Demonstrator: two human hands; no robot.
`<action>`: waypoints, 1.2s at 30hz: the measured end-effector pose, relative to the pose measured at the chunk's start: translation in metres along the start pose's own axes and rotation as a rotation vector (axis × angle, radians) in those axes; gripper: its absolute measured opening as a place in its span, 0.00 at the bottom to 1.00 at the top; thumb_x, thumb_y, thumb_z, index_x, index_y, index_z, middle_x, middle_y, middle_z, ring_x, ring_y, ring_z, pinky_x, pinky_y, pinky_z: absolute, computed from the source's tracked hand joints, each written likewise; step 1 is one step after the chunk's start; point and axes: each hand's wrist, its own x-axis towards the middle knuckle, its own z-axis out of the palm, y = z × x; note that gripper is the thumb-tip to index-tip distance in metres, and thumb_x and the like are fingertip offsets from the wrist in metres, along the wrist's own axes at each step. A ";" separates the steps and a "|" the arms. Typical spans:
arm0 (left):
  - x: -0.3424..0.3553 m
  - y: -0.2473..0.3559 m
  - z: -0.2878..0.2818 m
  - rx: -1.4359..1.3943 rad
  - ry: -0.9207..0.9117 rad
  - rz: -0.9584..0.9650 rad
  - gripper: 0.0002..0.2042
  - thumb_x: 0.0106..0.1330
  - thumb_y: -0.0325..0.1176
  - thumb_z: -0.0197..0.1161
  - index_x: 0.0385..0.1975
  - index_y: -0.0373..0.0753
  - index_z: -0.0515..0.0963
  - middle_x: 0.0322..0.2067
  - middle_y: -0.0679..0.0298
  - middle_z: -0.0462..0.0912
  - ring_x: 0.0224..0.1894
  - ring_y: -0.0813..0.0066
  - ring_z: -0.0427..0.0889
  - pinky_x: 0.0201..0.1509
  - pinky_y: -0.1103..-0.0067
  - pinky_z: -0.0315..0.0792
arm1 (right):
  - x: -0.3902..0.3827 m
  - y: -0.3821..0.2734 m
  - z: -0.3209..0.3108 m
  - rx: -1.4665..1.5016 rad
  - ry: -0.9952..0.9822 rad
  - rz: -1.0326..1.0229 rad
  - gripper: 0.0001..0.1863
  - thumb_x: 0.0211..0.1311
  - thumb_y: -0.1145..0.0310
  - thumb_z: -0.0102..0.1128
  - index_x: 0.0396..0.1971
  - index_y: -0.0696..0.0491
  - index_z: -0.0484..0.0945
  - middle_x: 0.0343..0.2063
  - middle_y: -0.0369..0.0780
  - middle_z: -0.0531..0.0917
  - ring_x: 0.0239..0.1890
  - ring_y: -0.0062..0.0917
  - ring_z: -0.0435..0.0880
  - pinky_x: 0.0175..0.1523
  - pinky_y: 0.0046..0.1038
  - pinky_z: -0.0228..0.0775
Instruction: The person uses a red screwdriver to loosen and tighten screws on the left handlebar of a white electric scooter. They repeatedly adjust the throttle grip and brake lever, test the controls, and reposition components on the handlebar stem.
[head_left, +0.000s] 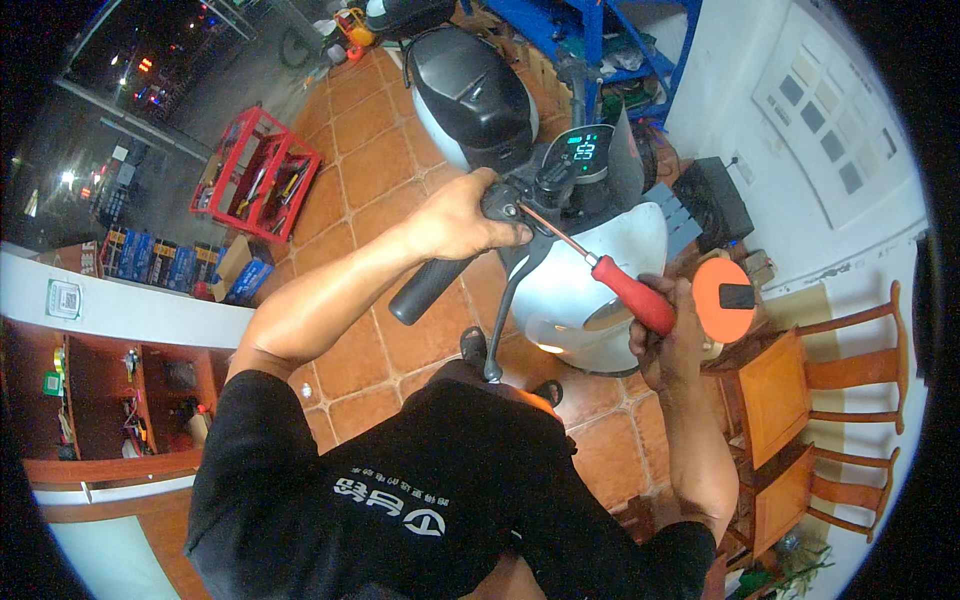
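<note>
My left hand (452,222) is closed around the black handlebar control housing (503,203) of a white electric scooter, its thumb pressed on the near side. Below it the black rubber grip (430,292) sticks out, and the brake lever (506,305) hangs beside it. A screwdriver with a red handle (630,292) is held in my right hand (665,335). Its shaft slants up and left, the tip at the housing just by my left thumb; whether it sits in a screw is too small to tell. The scooter's display (578,158) is lit.
An orange oval with a black patch (718,300) is beside my right hand. The scooter's black seat (472,85) lies beyond. A red tool rack (258,172) stands on the tiled floor at left, near boxes (165,258). Wooden chairs (800,385) are at right, a blue shelf (640,60) behind.
</note>
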 end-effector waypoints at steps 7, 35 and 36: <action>0.000 0.003 -0.001 0.065 0.020 0.021 0.28 0.46 0.44 0.72 0.43 0.31 0.73 0.32 0.54 0.80 0.37 0.64 0.79 0.43 0.73 0.72 | 0.005 -0.012 -0.005 -1.425 -0.028 -1.122 0.11 0.49 0.75 0.56 0.35 0.58 0.76 0.24 0.45 0.78 0.24 0.32 0.78 0.29 0.28 0.71; 0.007 -0.043 -0.017 -0.686 -0.173 -0.202 0.41 0.62 0.68 0.38 0.60 0.33 0.62 0.53 0.54 0.73 0.49 0.65 0.76 0.47 0.71 0.76 | 0.012 0.044 -0.006 -0.773 0.463 -0.843 0.13 0.65 0.70 0.37 0.44 0.59 0.69 0.29 0.38 0.75 0.20 0.17 0.69 0.22 0.17 0.61; 0.005 -0.038 -0.017 -0.683 -0.175 -0.191 0.42 0.62 0.68 0.38 0.60 0.33 0.62 0.54 0.54 0.72 0.50 0.65 0.75 0.49 0.71 0.75 | 0.011 0.043 -0.007 -0.682 0.437 -0.763 0.14 0.64 0.71 0.37 0.44 0.59 0.68 0.30 0.38 0.75 0.21 0.17 0.70 0.23 0.17 0.61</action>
